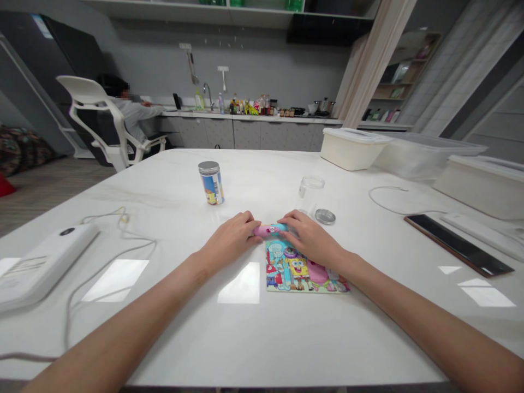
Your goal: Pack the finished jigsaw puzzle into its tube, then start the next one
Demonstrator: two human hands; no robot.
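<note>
Forearms cross glossy white table (245,338), left hand (233,238) and right hand (311,239) each clamped on rolled pink-teal far edge of colourful cartoon-printed sheet (301,274), flat remainder lying mid-table under right wrist.

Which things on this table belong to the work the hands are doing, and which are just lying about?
In use: left hand and right hand, both on the rolled end of the cartoon sheet; probably the open clear jar and loose lid beside them.
Lying about: closed printed jar, white device, cable, dark tablet, white bins.
</note>
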